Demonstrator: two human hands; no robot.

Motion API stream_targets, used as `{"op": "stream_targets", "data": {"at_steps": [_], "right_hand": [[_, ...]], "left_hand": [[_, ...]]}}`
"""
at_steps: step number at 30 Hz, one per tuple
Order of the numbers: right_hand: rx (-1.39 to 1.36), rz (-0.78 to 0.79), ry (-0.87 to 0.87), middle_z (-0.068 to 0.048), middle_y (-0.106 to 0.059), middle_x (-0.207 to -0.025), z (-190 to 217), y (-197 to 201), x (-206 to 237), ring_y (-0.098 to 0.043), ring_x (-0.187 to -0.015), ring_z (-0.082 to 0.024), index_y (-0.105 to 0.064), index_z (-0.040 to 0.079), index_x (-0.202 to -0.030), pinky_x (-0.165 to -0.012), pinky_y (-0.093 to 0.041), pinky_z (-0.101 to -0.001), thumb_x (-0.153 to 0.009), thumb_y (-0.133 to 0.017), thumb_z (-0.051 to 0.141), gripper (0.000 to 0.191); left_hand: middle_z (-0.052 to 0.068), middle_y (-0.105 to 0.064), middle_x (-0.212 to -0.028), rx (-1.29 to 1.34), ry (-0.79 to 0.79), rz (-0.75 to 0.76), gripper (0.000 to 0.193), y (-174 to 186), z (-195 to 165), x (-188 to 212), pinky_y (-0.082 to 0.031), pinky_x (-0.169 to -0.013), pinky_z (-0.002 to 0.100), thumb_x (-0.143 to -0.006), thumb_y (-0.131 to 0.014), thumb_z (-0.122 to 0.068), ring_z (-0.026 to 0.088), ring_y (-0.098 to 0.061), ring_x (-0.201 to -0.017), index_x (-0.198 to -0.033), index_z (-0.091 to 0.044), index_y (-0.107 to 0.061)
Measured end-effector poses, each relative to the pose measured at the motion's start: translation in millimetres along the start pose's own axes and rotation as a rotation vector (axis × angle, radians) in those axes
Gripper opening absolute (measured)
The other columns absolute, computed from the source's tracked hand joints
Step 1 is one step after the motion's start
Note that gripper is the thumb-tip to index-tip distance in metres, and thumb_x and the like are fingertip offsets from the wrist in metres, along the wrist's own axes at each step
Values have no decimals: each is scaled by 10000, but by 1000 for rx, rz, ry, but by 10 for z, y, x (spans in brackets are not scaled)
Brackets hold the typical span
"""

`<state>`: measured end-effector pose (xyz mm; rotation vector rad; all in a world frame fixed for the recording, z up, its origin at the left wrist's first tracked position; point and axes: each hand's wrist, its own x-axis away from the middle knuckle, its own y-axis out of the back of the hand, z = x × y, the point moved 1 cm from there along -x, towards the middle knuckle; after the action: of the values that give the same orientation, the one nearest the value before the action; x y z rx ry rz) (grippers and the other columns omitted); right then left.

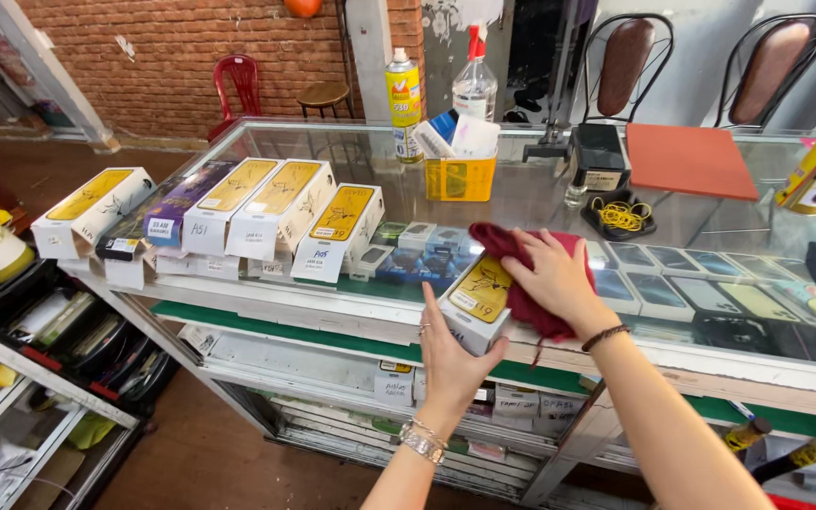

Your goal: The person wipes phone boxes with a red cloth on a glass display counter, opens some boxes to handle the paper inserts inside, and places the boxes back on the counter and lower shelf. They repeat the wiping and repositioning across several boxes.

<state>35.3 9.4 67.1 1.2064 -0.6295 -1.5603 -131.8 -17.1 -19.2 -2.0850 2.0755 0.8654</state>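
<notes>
Glass desk is stretching across the shop, carrying a row of white-and-yellow boxes along its near edge. Apart from that row, one yellow-topped box is jutting over the desk's front lip. Her left hand is cupping its near end, fingers spread, while her right hand is pressing a dark red cloth onto it. A hard wipe could, I'd judge, push the box off that edge.
</notes>
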Motion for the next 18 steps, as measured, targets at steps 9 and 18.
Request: {"op": "stream_targets", "data": {"at_steps": [9, 18], "right_hand": [[137, 76, -68, -91, -511, -1499, -286, -181, -161, -471, -1349, -364, -604, 307, -1386, -950, -434, -667, -864, -645, 463, 546], [-478, -56, -195, -149, -767, -1037, -370, -278, -48, -735, -973, -322, -664, 127, -1290, -852, -552, -406, -910, -675, 317, 425]], "left_hand": [[278, -400, -1512, 26, 64, 51, 1365, 64, -209, 61, -273, -1201, 466, -689, -877, -428, 421, -392, -1403, -1623, 6, 18], [163, -425, -1578, 1083, 775, -179, 1163, 130, -106, 142, -305, -1175, 375, -797, -815, -323, 253, -440, -1435, -1619, -86, -27]]}}
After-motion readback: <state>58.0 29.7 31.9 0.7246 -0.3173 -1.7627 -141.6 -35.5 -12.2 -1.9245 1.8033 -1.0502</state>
